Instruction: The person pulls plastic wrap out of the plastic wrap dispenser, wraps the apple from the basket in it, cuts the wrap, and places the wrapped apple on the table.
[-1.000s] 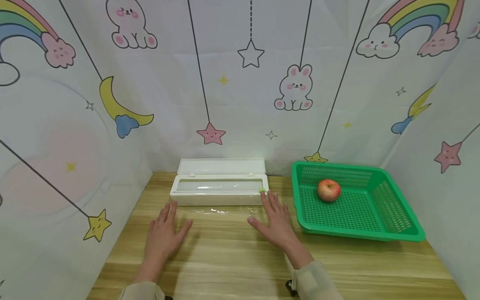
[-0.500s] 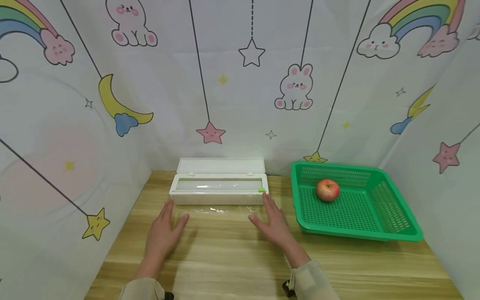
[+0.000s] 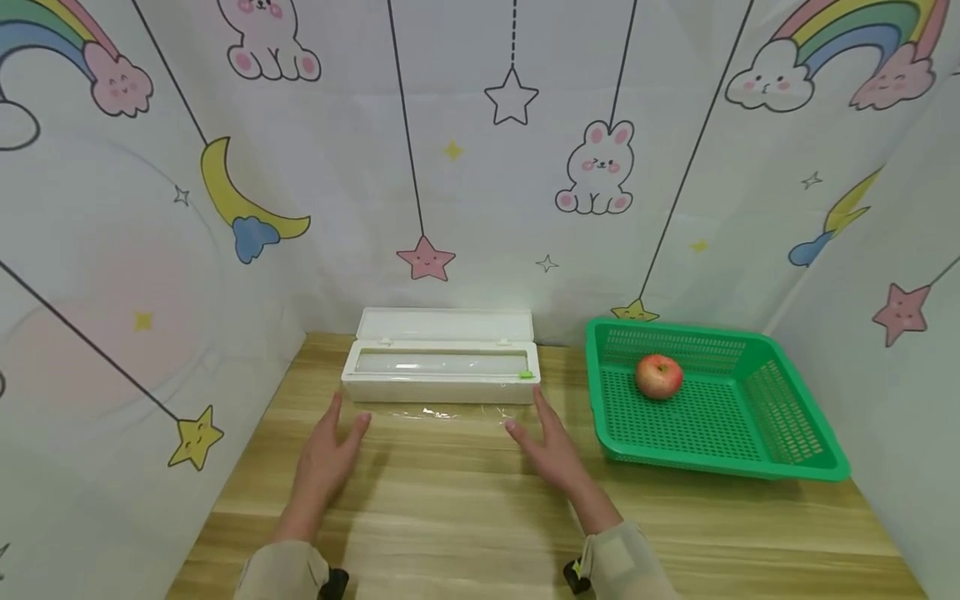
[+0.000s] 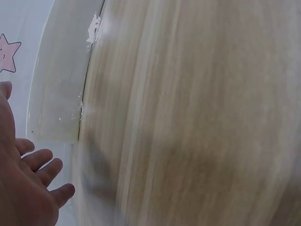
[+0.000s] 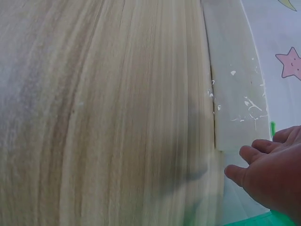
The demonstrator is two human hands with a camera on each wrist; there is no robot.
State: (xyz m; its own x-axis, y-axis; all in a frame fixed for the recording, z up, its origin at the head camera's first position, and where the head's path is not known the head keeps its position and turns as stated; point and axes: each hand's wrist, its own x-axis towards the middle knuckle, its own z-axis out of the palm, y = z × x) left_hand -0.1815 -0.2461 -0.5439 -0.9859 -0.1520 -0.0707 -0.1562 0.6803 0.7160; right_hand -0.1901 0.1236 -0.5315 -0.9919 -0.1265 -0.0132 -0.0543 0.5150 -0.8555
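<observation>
A white cling film dispenser (image 3: 441,392) stands near the back wall, its lid (image 3: 444,324) raised behind it. Inside lies a pale roll of film (image 3: 442,363), with a small green slider (image 3: 527,375) at the right end of the front edge. Clear cling film (image 3: 435,412) hangs over the front and reaches the tabletop, where it catches the light. My left hand (image 3: 324,454) is just off the front left corner, fingers extended and thumb apart. At the front right corner, my right hand (image 3: 553,450) mirrors it, palm turned inward. Neither hand holds anything.
To the right stands a green plastic basket (image 3: 716,469) with a red apple (image 3: 659,377) inside it. A white printed cloth (image 3: 480,192) hangs behind and along both sides of the wooden table (image 3: 450,508).
Both hands have turned from palm-down to palms facing each other and shifted slightly outward and forward, towards the dispenser's two front corners. Dispenser, basket and apple stay in place.
</observation>
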